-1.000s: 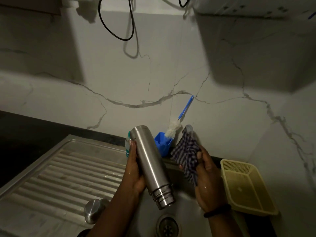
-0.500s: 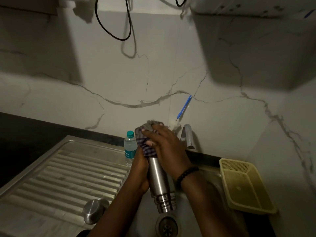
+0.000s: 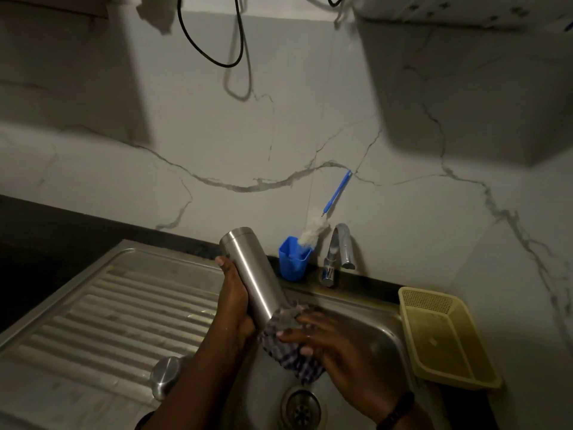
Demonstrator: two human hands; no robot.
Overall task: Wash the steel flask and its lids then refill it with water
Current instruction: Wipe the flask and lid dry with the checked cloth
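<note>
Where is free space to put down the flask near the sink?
The ribbed draining board is bare left of the steel lid. The yellow basket looks empty. The basin is crowded by both hands, flask and cloth.

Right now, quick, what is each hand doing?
Left hand: grips the upside-down silver steel flask.
Right hand: grips the checked blue cloth, wrapped round the flask's lower end.
</note>
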